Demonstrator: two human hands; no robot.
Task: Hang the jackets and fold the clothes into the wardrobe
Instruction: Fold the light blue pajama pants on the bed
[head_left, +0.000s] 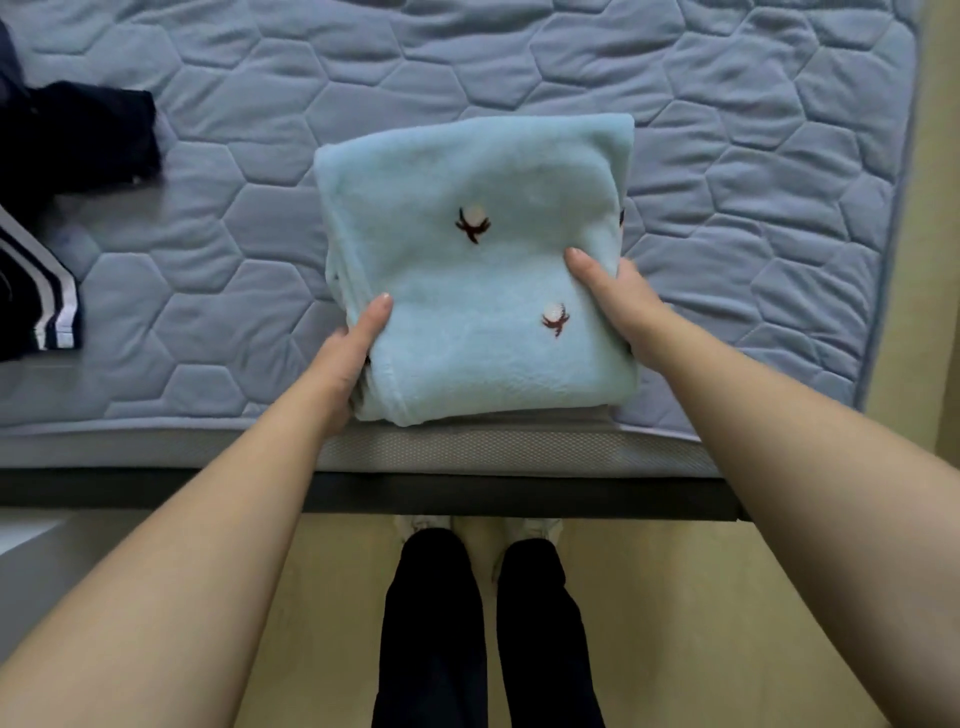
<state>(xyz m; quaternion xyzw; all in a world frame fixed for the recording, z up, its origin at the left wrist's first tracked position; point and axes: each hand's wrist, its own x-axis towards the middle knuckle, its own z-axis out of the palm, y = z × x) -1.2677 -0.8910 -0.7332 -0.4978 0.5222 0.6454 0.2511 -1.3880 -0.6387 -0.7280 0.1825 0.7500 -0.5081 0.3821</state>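
Folded light-blue fleece garment (467, 291) at near edge of bed (727, 156). L hand (348, 358) & R hand (618, 301) grip its sides, thumbs on top. Step: fold done; next, prob. lift level & carry to wardrobe (not in view).

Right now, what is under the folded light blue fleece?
Beneath the folded fleece is the quilted mattress, near its front edge. The left hand and right hand grip its sides; fingers beneath are covered.

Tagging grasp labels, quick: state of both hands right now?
Left hand: grips the left edge of the folded light-blue fleece garment, thumb on top.
Right hand: grips its right edge, thumb on top.
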